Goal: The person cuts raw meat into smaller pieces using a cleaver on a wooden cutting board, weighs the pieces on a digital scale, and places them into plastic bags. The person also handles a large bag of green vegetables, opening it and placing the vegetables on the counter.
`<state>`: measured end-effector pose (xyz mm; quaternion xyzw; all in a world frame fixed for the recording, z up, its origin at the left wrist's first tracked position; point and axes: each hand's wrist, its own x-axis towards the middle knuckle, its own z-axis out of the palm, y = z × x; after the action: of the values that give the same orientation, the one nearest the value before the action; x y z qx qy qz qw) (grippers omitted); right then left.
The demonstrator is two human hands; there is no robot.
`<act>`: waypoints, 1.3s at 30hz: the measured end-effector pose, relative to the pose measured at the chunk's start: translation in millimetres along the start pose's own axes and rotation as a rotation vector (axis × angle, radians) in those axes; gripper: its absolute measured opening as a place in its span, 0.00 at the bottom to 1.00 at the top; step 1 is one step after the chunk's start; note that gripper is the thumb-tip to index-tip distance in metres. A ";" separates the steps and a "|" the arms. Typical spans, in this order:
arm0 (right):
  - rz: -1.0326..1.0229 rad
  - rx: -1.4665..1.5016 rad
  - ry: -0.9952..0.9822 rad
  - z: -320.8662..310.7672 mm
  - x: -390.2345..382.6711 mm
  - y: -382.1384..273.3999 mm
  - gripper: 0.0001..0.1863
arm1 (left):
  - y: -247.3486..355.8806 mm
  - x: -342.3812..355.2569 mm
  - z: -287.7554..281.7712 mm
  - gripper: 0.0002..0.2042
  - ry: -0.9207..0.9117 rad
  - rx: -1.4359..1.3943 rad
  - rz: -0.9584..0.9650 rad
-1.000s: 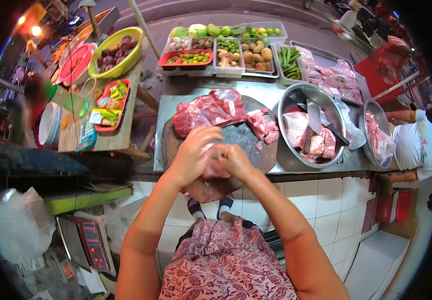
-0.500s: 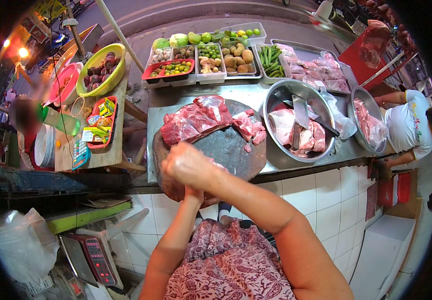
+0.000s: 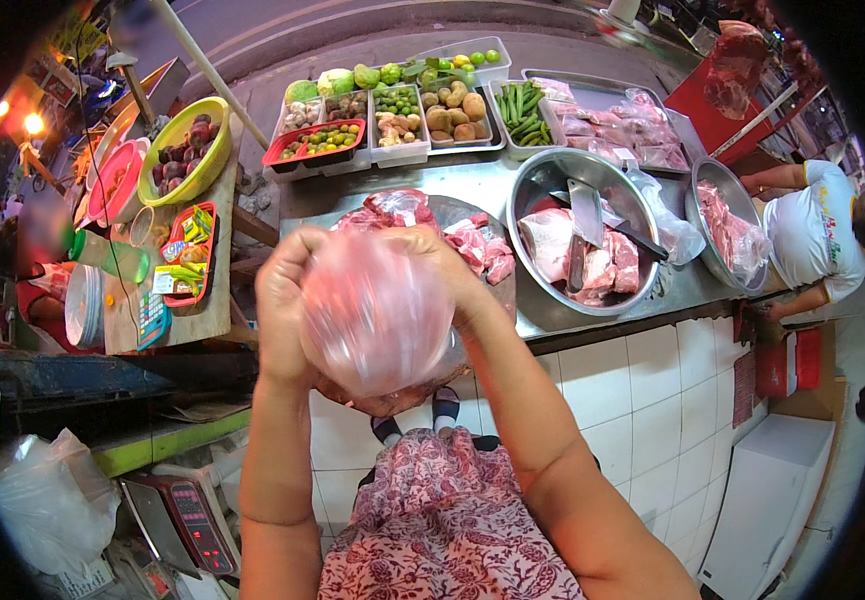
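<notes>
At the near side of a metal-topped table (image 3: 328, 190), in a street-side market stall, we look down on our two bare hands. Between them, raised over the front of a round chopping block (image 3: 450, 208), hangs a clear plastic bag of pink meat (image 3: 378, 315), blurred. Our left hand (image 3: 288, 285) is curled at the bag's upper left; our right hand (image 3: 428, 255) is at its upper right. The grip appears clamped on the bag from both sides, though blur hides exactly how the fingers close. Behind the bag, a large red cut (image 3: 398, 208) and smaller pieces (image 3: 478, 245) lie on the block. To the right, a steel bowl (image 3: 628, 187) carries more meat, with a cleaver (image 3: 585, 212) resting on top. We judge the step in hand to be handling the bagged portion near its top; whether it is tied, we cannot tell. The next move calls for both hands to keep the plastic gathered and the weight supported, clear of the loose meat behind.
</notes>
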<state>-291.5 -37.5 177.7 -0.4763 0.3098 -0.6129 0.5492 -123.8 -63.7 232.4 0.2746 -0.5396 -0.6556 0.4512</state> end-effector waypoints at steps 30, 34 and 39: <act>1.108 -0.821 1.389 210.8 -524.0 105.6 0.16 | -194.7 -69.4 -26.6 0.13 -0.626 0.900 0.165; 1.066 -0.742 1.432 276.5 -583.4 138.1 0.17 | -190.1 -87.4 -19.7 0.15 -0.678 1.141 0.438; 1.158 -0.734 1.858 356.4 -706.4 121.2 0.13 | -182.9 -135.7 -4.9 0.16 -0.769 1.347 0.664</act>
<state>43.5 672.8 22.6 0.2411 0.9260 -0.2563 0.1368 -113.7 56.5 39.1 0.0698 -0.9841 -0.0749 0.1449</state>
